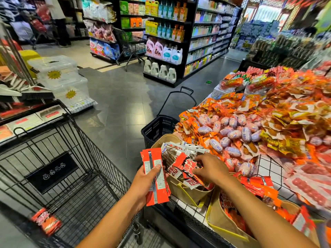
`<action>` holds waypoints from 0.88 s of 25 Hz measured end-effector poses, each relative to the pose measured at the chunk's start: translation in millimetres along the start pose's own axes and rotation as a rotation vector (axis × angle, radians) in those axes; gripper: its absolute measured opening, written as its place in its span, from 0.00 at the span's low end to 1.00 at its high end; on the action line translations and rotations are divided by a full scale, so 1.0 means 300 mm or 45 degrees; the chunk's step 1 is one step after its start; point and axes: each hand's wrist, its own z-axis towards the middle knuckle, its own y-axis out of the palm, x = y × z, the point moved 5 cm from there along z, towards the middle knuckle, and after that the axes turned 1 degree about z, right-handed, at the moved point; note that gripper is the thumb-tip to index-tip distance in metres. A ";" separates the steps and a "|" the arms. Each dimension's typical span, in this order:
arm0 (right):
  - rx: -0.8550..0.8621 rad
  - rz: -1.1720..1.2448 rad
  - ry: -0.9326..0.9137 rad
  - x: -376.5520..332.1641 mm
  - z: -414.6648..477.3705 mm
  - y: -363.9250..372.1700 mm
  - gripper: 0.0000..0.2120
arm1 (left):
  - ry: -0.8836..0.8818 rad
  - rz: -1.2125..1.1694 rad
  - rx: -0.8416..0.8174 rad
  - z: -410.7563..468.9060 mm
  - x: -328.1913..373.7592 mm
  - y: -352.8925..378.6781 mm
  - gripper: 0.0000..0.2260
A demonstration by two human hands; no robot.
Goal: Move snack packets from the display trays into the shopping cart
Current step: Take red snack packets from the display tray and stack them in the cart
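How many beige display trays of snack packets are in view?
2. One beige tray sits under the right hand; the second tray lies nearer the camera, beneath the right forearm. More may be hidden under the heaped snacks.

Glossy grey floor tiles (121, 97) stretch before tall black shelves (186, 56) stocked with detergent bottles (161, 70); clear plastic storage boxes (59, 68) stand stacked at left.

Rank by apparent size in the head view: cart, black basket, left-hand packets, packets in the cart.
Cart
Black basket
Left-hand packets
Packets in the cart
Last two: nearness may inflate the held ones.
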 end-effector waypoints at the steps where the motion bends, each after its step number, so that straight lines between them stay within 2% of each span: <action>1: 0.019 0.075 -0.009 0.001 0.005 -0.002 0.24 | 0.001 0.004 -0.005 -0.002 0.004 -0.002 0.10; 5: 0.150 0.509 -0.013 -0.015 0.039 -0.070 0.12 | 0.033 0.019 -0.010 -0.004 0.029 -0.032 0.10; 8: 0.205 0.892 -0.009 -0.083 0.073 -0.126 0.11 | 0.067 0.003 0.013 -0.009 0.063 -0.080 0.09; 11: 0.129 1.263 -0.084 -0.258 0.100 -0.118 0.11 | 0.091 -0.037 0.059 -0.022 0.106 -0.177 0.09; 15: -0.036 1.426 -0.189 -0.553 0.122 0.009 0.06 | 0.101 -0.084 0.212 -0.048 0.130 -0.414 0.10; 22: -0.489 1.424 -0.156 -1.090 0.171 0.404 0.08 | 0.060 -0.242 0.641 -0.186 0.104 -0.987 0.11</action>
